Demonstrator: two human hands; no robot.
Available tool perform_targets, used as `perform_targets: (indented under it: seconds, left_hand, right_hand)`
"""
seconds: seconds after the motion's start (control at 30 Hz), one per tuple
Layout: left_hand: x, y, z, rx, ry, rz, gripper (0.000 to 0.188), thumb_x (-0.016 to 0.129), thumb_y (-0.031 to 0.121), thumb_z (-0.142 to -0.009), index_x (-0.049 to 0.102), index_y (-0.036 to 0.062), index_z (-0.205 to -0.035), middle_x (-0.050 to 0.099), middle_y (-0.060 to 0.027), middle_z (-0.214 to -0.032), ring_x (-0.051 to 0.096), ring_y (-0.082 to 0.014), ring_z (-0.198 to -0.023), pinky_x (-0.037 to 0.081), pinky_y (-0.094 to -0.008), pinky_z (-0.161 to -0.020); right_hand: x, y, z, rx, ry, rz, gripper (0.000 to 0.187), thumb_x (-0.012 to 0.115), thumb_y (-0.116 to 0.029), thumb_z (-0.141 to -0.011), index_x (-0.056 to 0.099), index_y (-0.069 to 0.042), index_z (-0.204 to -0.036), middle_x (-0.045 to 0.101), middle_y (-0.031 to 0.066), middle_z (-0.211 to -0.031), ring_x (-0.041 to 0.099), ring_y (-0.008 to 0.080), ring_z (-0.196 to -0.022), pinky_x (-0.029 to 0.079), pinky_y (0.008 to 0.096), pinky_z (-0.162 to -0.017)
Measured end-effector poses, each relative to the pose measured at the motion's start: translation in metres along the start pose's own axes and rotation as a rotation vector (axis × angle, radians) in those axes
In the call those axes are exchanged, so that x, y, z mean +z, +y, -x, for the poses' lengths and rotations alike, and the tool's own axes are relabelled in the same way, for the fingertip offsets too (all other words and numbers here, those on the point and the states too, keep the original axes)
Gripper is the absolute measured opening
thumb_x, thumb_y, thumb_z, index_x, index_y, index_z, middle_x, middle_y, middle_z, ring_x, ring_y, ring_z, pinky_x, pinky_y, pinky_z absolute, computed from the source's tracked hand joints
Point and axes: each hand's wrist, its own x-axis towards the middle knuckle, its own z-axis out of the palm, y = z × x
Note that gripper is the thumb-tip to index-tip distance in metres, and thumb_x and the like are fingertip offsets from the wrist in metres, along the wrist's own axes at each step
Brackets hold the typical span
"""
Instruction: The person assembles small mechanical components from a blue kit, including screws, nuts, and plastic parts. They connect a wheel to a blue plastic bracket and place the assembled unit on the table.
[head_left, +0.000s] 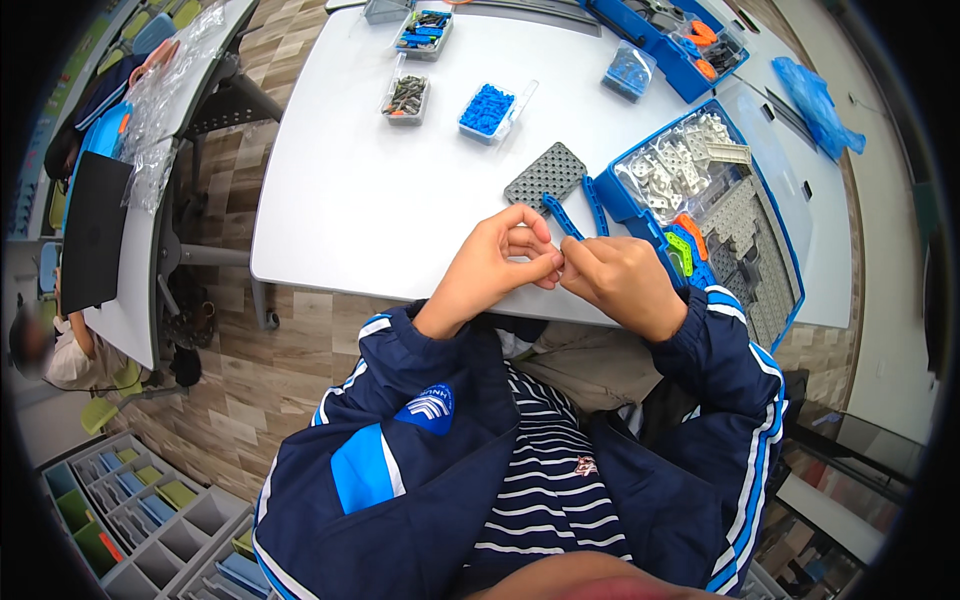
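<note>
Left hand (503, 262) and right hand (622, 283), fingertips together, grip contents indiscernible; blue strip (563, 215) beyond, long axis toward far left.

Over to the left, another table (133, 270) carries a dark flat panel (95, 232) (screen or laptop, I can't tell from here) and clear plastic wrapping (165, 105). A person (78, 355) in a pale top is beside it, near a lime-green chair (97, 414). A grey compartmented storage unit (185, 541) stands on the wood-patterned floor (240, 380); a crumpled blue bag (815, 108) lies far right.
</note>
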Motion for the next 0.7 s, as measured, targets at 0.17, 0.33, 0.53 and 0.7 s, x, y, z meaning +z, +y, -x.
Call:
perform_targets:
  seconds: [0.17,0.33,0.53,0.7]
  left_hand:
    - [-0.004,0.009,0.000,-0.043,-0.114,0.037,0.021,0.071,0.006,-0.095,0.053,0.0074,-0.106,0.065,-0.0027,-0.095,0.064,-0.0107,-0.086,0.054,-0.0255,-0.074]
    - [-0.003,0.017,-0.003,0.038,-0.186,0.048,0.023,0.071,0.009,-0.096,0.052,0.0088,-0.108,0.060,-0.0002,-0.100,0.059,-0.0087,-0.089,0.049,-0.0252,-0.074]
    - [-0.009,0.018,-0.015,0.058,-0.303,0.110,0.022,0.070,0.012,-0.097,0.052,0.0077,-0.108,0.061,-0.0018,-0.096,0.058,-0.0092,-0.086,0.048,-0.0258,-0.074]
    - [-0.010,0.013,-0.020,0.049,-0.278,0.143,0.022,0.071,0.012,-0.097,0.052,0.0070,-0.108,0.062,-0.0021,-0.095,0.059,-0.0091,-0.086,0.050,-0.0250,-0.074]
  right_hand:
    - [0.004,-0.002,-0.001,-0.025,0.064,-0.001,0.020,0.075,-0.018,-0.084,0.058,-0.007,-0.084,0.058,0.0040,-0.064,0.064,0.0224,-0.059,0.050,0.0361,-0.053]
    - [0.001,-0.002,-0.006,0.016,0.207,-0.078,0.013,0.075,-0.008,-0.079,0.063,-0.006,-0.085,0.058,0.0038,-0.061,0.062,0.0220,-0.053,0.048,0.0351,-0.049]
    - [-0.007,-0.005,-0.010,0.062,0.236,-0.088,0.018,0.074,-0.003,-0.076,0.070,-0.005,-0.093,0.063,0.0046,-0.063,0.064,0.0208,-0.054,0.049,0.0333,-0.050]
    - [-0.010,-0.003,-0.011,0.097,0.240,-0.104,0.019,0.073,0.000,-0.076,0.070,-0.003,-0.095,0.065,0.0076,-0.067,0.066,0.0235,-0.057,0.051,0.0346,-0.052]
